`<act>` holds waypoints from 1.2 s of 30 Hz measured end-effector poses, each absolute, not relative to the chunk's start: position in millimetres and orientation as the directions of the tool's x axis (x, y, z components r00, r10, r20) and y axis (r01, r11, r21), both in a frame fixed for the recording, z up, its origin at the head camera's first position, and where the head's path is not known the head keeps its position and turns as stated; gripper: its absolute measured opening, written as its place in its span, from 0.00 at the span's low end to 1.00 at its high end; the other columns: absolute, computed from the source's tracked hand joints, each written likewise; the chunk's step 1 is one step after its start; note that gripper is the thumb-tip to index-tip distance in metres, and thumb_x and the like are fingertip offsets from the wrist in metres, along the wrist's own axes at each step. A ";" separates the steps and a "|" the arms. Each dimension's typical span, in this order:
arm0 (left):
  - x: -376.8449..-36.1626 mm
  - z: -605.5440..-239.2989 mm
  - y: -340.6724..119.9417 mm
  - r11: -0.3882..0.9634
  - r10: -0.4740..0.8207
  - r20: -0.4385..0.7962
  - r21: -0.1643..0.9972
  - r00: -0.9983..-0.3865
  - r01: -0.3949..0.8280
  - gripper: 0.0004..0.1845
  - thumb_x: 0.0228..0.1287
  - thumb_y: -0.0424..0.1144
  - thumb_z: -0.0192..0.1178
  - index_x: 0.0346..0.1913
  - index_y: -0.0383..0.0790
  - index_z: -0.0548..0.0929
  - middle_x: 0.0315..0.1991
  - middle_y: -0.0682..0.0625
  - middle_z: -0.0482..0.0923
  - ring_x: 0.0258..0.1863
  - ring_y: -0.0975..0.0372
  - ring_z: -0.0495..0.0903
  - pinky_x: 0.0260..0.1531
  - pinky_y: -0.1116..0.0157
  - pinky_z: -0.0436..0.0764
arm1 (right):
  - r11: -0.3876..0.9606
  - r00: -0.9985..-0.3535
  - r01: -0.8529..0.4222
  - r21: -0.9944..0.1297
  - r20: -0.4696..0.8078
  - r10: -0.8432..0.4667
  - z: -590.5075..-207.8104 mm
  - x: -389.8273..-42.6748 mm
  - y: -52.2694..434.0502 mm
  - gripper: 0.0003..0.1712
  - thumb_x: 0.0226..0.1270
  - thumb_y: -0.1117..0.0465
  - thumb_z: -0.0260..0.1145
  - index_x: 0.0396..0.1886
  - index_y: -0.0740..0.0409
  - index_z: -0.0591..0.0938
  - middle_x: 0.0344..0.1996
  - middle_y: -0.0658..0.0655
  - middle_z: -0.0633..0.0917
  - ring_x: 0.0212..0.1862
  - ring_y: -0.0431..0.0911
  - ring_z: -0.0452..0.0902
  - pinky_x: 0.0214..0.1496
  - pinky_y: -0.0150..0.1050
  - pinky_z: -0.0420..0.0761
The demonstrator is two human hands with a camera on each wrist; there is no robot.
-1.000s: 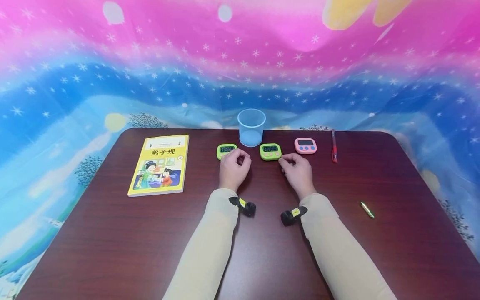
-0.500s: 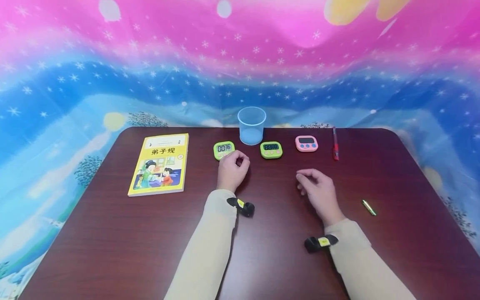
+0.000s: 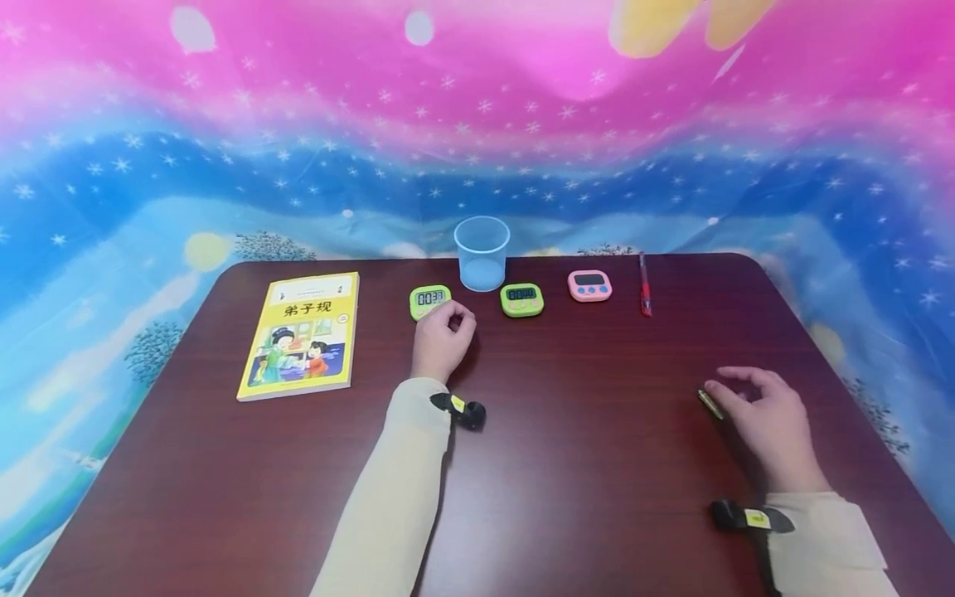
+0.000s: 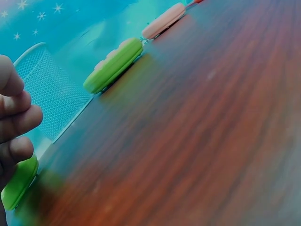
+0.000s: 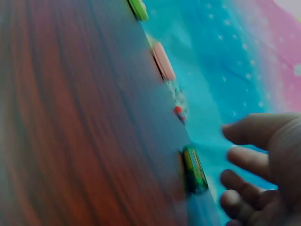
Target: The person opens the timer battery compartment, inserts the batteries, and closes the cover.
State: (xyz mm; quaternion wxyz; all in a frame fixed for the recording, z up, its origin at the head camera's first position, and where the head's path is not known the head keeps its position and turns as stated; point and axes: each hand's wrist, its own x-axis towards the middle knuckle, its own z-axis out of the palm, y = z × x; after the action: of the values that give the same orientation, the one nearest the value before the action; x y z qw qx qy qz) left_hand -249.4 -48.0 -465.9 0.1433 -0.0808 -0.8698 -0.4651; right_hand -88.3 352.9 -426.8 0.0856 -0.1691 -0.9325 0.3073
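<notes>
In the head view my left hand is at the lower edge of a green digital timer, covering part of its buttons. Its fingers are loosely curled, and the left wrist view shows nothing between the fingertips. Over at the right, my right hand hovers beside a small green-and-gold battery lying on the table. Thumb and fingers are spread apart there, and the right wrist view shows a gap between them and the battery. A second green timer lies between the hands, farther back.
A blue mesh cup stands at the back of the dark wooden table. To its right are a pink timer and a red pen. A yellow book lies at the left. Patterned cloth hangs behind.
My right hand has left the second green timer and moved right and nearer to me, to the battery. The left hand stays by its timer, whose display digits have advanced.
</notes>
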 end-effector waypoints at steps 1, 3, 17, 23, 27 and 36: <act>-250.2 -466.4 -49.9 0.556 0.010 0.326 0.784 -0.945 0.276 0.04 0.64 0.40 0.61 0.34 0.46 0.85 0.28 0.53 0.81 0.30 0.61 0.76 0.35 0.63 0.78 | 0.767 -0.940 0.263 -0.586 0.023 0.340 -427.6 -87.1 356.1 0.29 0.69 0.45 0.68 0.57 0.63 0.82 0.48 0.66 0.79 0.40 0.49 0.73 0.35 0.38 0.71; -251.7 -466.7 -53.3 0.556 0.015 0.331 0.781 -0.943 0.283 0.05 0.65 0.40 0.61 0.34 0.45 0.85 0.29 0.53 0.81 0.30 0.61 0.76 0.35 0.63 0.78 | 0.783 -0.956 0.250 -0.569 -0.018 0.292 -429.4 -86.2 359.0 0.30 0.68 0.44 0.68 0.57 0.64 0.81 0.48 0.67 0.80 0.40 0.53 0.74 0.35 0.41 0.72; -248.3 -461.2 -28.1 0.471 0.038 0.520 0.744 -0.854 0.474 0.03 0.64 0.36 0.62 0.34 0.43 0.84 0.34 0.52 0.82 0.38 0.61 0.79 0.44 0.64 0.78 | 0.741 -0.948 0.175 -0.648 0.093 0.305 -424.3 -102.9 340.2 0.27 0.66 0.47 0.71 0.57 0.60 0.83 0.42 0.61 0.82 0.36 0.42 0.71 0.33 0.30 0.71; -235.4 -462.5 19.6 0.391 0.120 0.528 0.753 -0.841 0.529 0.06 0.63 0.34 0.62 0.43 0.41 0.84 0.43 0.52 0.82 0.45 0.63 0.80 0.50 0.68 0.79 | 0.656 -0.951 0.113 -0.746 0.109 0.288 -424.2 -139.0 305.9 0.26 0.66 0.50 0.72 0.58 0.59 0.83 0.43 0.61 0.84 0.39 0.40 0.76 0.38 0.24 0.75; -230.2 -461.3 48.5 0.340 0.152 0.485 0.792 -0.861 0.506 0.11 0.65 0.33 0.62 0.50 0.40 0.82 0.49 0.51 0.81 0.48 0.63 0.80 0.53 0.68 0.80 | 0.541 -0.944 0.115 -0.833 0.077 0.320 -432.0 -162.9 291.1 0.26 0.66 0.52 0.72 0.59 0.60 0.81 0.48 0.61 0.85 0.43 0.38 0.78 0.42 0.22 0.76; -232.9 -460.6 89.2 0.334 0.172 0.397 0.837 -0.901 0.433 0.24 0.65 0.32 0.62 0.64 0.38 0.76 0.61 0.47 0.77 0.61 0.62 0.76 0.64 0.70 0.73 | 0.356 -0.912 0.122 -0.927 0.037 0.408 -450.3 -212.6 272.6 0.28 0.68 0.57 0.70 0.65 0.60 0.77 0.59 0.60 0.81 0.58 0.47 0.78 0.58 0.33 0.80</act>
State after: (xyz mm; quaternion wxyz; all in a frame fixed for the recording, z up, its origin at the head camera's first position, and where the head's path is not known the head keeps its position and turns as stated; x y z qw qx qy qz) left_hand -232.9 89.2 -460.6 0.1193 -0.1873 -0.8079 -0.5459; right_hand -212.6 272.6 -450.3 0.1317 -0.1629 -0.8127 0.5437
